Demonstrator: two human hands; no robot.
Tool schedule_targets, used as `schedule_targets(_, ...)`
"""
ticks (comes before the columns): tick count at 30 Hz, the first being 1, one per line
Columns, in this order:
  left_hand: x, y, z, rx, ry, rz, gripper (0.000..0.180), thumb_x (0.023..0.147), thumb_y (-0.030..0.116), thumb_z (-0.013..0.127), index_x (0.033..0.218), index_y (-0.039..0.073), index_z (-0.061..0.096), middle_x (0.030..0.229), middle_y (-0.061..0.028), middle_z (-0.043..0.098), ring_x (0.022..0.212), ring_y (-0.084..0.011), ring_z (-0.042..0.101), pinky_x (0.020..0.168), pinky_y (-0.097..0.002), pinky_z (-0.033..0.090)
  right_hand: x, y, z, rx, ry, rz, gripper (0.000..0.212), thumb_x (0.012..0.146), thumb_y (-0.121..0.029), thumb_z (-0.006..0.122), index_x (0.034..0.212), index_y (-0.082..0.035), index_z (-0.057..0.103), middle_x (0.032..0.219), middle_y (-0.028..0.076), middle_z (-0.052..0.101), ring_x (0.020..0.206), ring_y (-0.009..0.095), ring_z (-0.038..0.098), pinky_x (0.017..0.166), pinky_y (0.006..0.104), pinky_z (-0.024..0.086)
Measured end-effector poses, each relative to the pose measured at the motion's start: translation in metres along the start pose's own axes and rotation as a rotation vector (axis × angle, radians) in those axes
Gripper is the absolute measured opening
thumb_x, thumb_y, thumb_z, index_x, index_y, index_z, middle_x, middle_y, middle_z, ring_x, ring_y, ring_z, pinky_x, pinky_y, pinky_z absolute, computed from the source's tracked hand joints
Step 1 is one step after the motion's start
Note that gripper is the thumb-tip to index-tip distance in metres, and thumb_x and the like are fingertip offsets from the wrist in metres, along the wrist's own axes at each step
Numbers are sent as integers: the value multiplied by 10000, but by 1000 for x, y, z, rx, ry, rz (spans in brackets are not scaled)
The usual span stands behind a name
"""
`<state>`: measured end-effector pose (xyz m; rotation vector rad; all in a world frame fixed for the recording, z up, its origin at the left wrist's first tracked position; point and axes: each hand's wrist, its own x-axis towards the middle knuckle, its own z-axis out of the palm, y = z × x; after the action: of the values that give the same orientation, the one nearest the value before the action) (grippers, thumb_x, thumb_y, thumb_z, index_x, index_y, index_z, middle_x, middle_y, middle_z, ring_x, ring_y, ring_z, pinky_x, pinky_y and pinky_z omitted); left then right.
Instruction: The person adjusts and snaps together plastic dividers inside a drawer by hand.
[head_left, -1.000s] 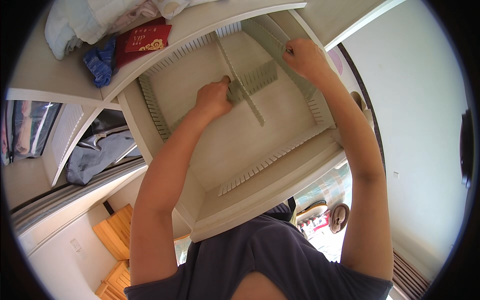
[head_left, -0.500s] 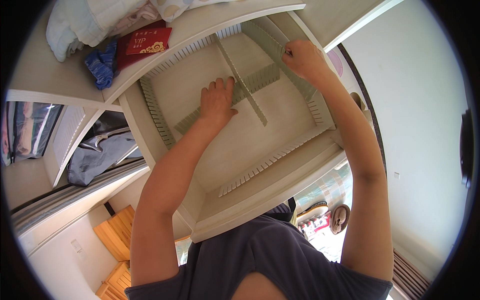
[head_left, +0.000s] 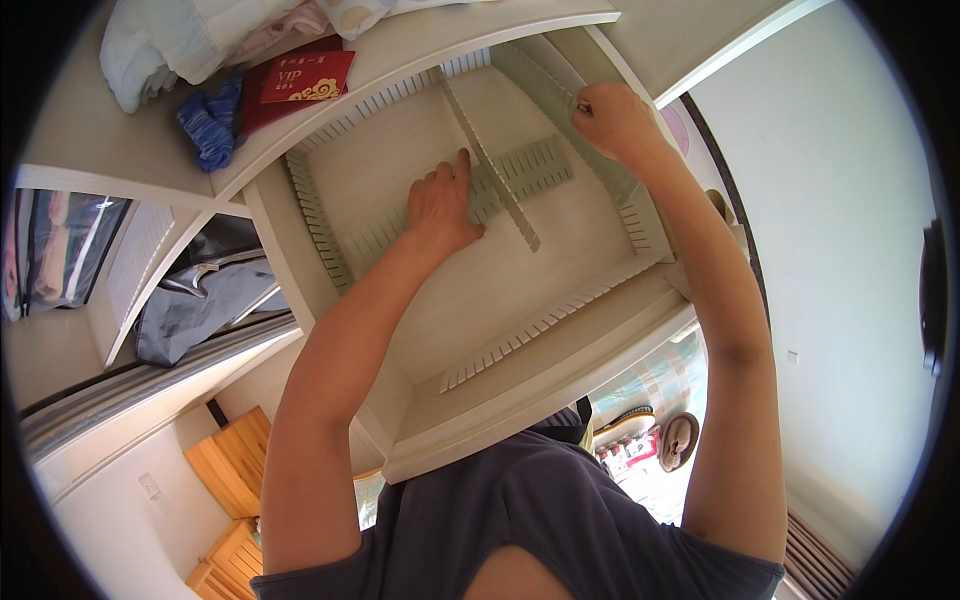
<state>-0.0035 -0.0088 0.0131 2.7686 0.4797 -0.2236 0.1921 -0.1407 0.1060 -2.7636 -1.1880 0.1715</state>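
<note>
Mid of long green strip (head_left: 538, 167), at centre of drawer (head_left: 470, 300), is hid from me by L hand (head_left: 440, 205), fingers loose, spread; R hand (head_left: 615, 118) curled at drawer's right side; tips hid, can't tell if it grips side strip (head_left: 545, 80).

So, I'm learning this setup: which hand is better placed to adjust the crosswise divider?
Probably the left hand: it is over the crosswise divider, while the right hand grips the curved side strip.

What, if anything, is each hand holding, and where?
Right hand pinches the right-side green divider by its upper edge. Left hand: over the slotted cross divider; grip can't be told.
</note>
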Motion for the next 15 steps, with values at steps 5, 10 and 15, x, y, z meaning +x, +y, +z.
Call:
schedule_targets(5,2,4,-4,-87,10,16,991,627,254,746,1426,-27,233,1108,-178,522,991,-297,546,840,-378,459,0,-2,-3,-5,-20,9,174,739,-176,559,757,-32,655,789,184,652,785,368,633,736,448,506)
schedule_targets(10,0,8,0,5,89,65,975,648,301,749,1419,-28,252,1092,-163,524,985,-292,544,813,-384,438,1,-2,-4,-12,-19,22,170,741,-174,562,775,-38,658,808,181,655,806,363,632,748,443,505)
schedule_targets(15,0,8,-3,18,27,73,896,649,318,752,1385,24,333,1053,-175,538,980,-304,553,826,-391,439,1,-2,-5,-11,-33,25,169,743,-168,557,776,-36,657,810,185,652,809,367,630,745,445,503)
